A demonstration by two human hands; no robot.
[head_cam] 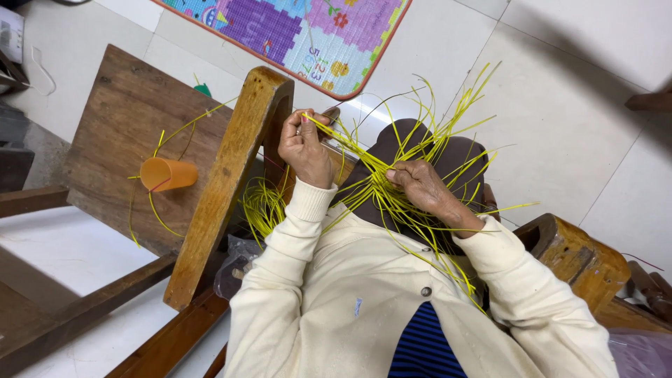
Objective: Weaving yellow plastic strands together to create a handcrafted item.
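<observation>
Cream sleeves (329,294); yellow strips (413,175) fan up-right from both hands.

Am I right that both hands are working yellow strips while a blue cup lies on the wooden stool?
Not quite: the cup is orange, not blue. The head view shows it lying on the wooden stool while the left hand and right hand work the yellow strips.

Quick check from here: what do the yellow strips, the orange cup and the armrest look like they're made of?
Yellow strips: probably plastic or dyed fibre, thin, springy and curling. Orange cup: likely plastic, smooth, even colour. Armrest: wood, worn finish with visible grain. Left hand and right hand pinch the strips.
</observation>
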